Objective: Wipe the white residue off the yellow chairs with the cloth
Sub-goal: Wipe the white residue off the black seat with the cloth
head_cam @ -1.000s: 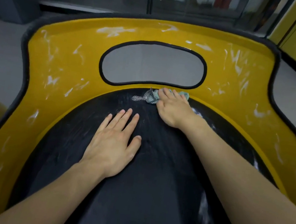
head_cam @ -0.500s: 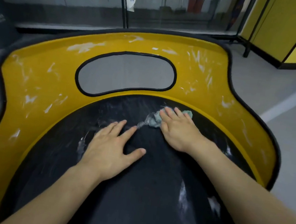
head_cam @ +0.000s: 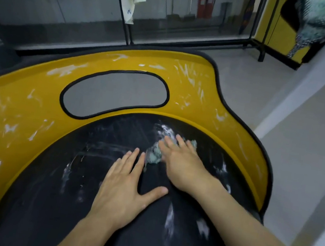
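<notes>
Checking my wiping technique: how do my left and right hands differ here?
The left hand lies bare on the black seat, thumb splayed wide; the right hand presses the cloth under its fingers. The left hand sits nearer the camera; the right hand reaches farther toward the yellow backrest. Both lie palm-down with straight fingers.
</notes>
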